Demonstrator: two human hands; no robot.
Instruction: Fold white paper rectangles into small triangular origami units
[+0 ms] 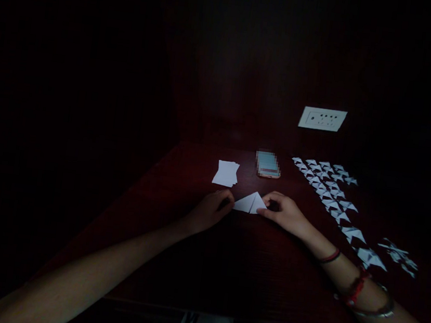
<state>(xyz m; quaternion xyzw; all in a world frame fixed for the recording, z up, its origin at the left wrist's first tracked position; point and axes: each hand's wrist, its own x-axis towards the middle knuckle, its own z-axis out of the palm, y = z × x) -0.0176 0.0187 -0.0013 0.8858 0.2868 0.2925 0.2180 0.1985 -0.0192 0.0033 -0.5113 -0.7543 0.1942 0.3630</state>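
Note:
Between my hands, just above or on the dark red table [203,265], is a white sheet of paper folded into a triangle [250,203], its peak pointing away from me and a crease down its middle. My left hand [215,207] pinches its left corner. At the right side, my right hand [284,212] grips the paper between thumb and fingers, with the thumb in front. Beyond my left hand lies a small stack of white paper sheets [226,174], slightly fanned.
Rows of folded white paper pieces [331,196] run along the table's right side. Thin crumpled white scraps [399,256] lie beside them. A phone [268,164] rests near the back. On the wall is a white power socket [323,119]. The surroundings are very dark.

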